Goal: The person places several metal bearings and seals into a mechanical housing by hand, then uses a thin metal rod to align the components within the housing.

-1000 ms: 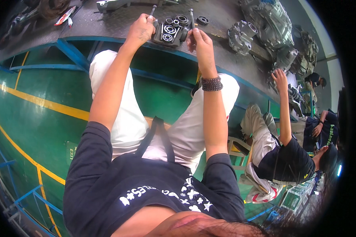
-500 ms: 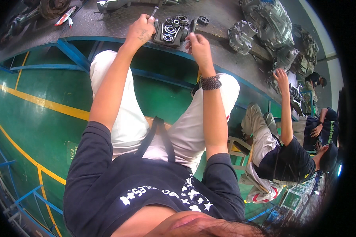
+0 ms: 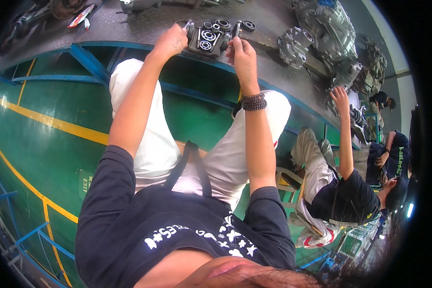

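A dark metal gear housing [image 3: 195, 46] sits near the bench's front edge, with round bearings [image 3: 208, 35] showing in its face. At its left side my left hand [image 3: 171, 42] is closed around a short metal rod [image 3: 183, 22], whose tip is blurred beside the housing. On the right, my right hand [image 3: 244, 54] is closed, its fingertips pinching the lower end of a thin dark metal piece [image 3: 237, 30] that stands upright next to the housing. The fingers hide part of both pieces.
A loose ring gear [image 3: 247, 25] and another gear [image 3: 222, 24] lie behind. Large cast gearbox casings [image 3: 293, 46] stand to the right on the metal-topped bench [image 3: 129, 30]. Further right a seated co-worker [image 3: 338, 192] reaches toward the bench. Blue bench bars [image 3: 89, 66] run below.
The rod in my left hand has tipped down from upright, and that hand has lowered slightly. My right hand has risen slightly and stays by the thin metal piece.
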`<move>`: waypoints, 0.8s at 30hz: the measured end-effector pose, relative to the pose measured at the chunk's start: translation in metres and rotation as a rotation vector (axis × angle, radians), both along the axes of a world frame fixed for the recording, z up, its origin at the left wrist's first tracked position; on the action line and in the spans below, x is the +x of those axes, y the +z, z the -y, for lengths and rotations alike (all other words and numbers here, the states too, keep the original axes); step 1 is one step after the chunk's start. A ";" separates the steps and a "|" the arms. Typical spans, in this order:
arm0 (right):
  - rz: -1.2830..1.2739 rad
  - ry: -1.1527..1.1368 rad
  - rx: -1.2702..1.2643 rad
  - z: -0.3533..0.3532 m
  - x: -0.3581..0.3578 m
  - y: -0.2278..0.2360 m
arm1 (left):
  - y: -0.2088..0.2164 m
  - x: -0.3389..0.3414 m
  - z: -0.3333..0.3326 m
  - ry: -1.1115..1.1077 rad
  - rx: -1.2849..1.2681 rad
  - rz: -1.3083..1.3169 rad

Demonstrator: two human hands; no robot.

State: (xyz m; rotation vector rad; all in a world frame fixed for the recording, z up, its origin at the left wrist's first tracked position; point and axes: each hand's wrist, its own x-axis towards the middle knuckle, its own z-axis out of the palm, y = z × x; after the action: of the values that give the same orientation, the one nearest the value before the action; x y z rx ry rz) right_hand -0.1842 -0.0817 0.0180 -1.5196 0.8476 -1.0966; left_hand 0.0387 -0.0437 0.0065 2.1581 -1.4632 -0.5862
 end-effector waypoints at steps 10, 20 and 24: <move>-0.396 -0.011 0.058 0.017 -0.002 -0.018 | 0.007 -0.009 0.001 0.167 -0.379 -0.167; -0.102 -0.042 -0.047 0.007 -0.001 -0.001 | 0.004 -0.003 -0.001 0.104 -0.174 -0.195; -0.037 -0.056 -0.026 0.007 0.000 -0.005 | 0.017 -0.014 -0.008 0.117 -0.405 -0.322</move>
State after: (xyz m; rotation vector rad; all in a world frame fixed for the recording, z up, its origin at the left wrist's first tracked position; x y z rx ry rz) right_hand -0.1841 -0.0886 0.0135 -1.5497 0.9090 -1.1266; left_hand 0.0250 -0.0358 0.0231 1.7286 -1.1571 -0.5146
